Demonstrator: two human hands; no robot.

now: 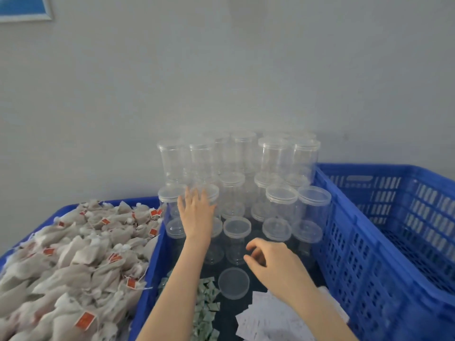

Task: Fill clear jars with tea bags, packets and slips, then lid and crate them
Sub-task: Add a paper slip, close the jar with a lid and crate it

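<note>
Reaching left hand (197,212) touching a stacked jar (209,193).

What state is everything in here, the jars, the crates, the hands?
Stacked jars: upright, lidded, empty.
Loose lid: lying flat, off any jar.
Tea bags: heaped in the left bin.
Green packets: loose pile.
Paper slips: scattered flat.
Right crate: no jars visible inside.
Left hand: open, against a jar.
Right hand: loosely curled, holding nothing.
</note>
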